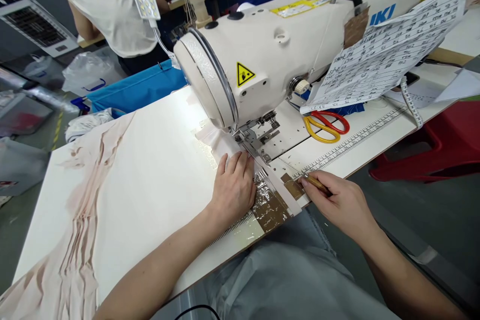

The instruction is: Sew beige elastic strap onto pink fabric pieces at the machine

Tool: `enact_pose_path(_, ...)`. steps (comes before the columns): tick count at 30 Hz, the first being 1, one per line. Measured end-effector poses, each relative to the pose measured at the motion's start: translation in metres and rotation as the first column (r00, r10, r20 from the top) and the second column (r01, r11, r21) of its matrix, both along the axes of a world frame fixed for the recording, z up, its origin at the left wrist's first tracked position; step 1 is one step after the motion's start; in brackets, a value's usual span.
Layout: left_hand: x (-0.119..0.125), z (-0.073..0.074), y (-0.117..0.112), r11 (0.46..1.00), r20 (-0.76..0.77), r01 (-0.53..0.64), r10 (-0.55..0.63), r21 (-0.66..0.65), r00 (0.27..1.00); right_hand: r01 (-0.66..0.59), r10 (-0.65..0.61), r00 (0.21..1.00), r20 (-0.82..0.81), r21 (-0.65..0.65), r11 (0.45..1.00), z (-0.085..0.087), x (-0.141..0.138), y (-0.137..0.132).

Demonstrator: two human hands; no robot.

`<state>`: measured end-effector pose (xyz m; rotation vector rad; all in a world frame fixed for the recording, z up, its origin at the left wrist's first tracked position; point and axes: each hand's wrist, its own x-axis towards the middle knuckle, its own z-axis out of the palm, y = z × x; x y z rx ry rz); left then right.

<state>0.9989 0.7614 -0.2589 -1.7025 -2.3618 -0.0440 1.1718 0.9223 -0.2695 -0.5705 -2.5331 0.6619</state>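
Note:
My left hand (234, 185) lies with its fingers stretched flat on pale pink fabric (213, 137), just in front of the needle area of a white sewing machine (277, 55). A narrow pale fabric strip (283, 190) runs from the presser foot area toward the table's front edge, right of that hand. My right hand (337, 200) is closed around the wooden handle of an awl (317, 184). The awl's thin shaft points up and left toward the machine bed. Brown tape (272, 210) covers the table beneath the strip.
Red and yellow scissors (326, 126) lie right of the needle area. A handwritten sheet (390, 50) leans against the machine. Gathered pink fabric (84, 230) hangs along the table's left side. A red stool (431, 145) stands at right. Other people sit beyond the machine.

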Motion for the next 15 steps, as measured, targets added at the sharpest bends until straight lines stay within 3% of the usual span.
enact_pose_path(8, 0.0009, 0.0012, 0.0005, 1.0, 0.03, -0.012, 0.012, -0.018, 0.999, 0.041, -0.04, 0.999, 0.011, -0.149, 0.988, 0.001, 0.003, -0.0013)
enact_pose_path(15, -0.0036, 0.0009, 0.0015, 0.999, 0.034, -0.024, 0.024, -0.024, 0.999, 0.015, -0.026, 0.998, -0.055, -0.2, 0.98, 0.0055, 0.0065, -0.0039)
